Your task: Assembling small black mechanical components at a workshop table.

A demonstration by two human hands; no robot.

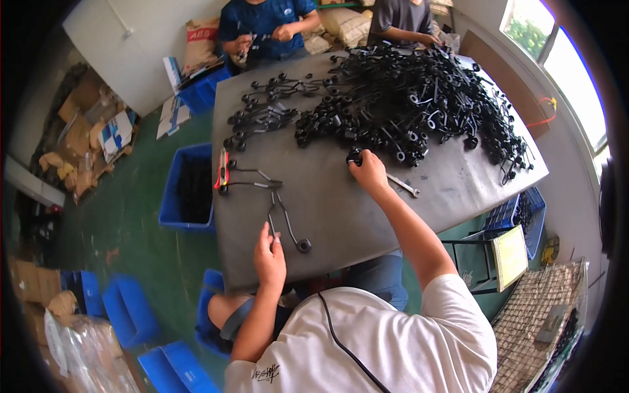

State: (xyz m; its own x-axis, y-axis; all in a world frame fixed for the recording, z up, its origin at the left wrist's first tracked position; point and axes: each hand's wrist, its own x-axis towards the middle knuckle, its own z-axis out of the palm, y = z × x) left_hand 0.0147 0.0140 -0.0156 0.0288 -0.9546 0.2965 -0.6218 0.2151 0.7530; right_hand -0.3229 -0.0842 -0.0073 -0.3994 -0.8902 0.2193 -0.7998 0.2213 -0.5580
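Observation:
My left hand [270,261] is at the near left of the table, its thumb and fingers closed about the lower end of a thin black rod [270,213]; the end itself is hidden. Beside it lies another black rod with a round ring end [303,245], their upper tips meeting. At the near edge of a big heap of black ring-ended rods [419,98], my right hand [369,171] is closed around a black ring-shaped end [354,156]. A metal open-end wrench [404,186] lies just right of that hand.
A red-and-yellow tool [222,169] lies by the left table edge, near more paired rods [252,183] and small rows of rods [262,119]. Across the grey table [327,216] two people handle parts. Blue bins [171,190] stand on the floor at left; a stool [508,259] is at right.

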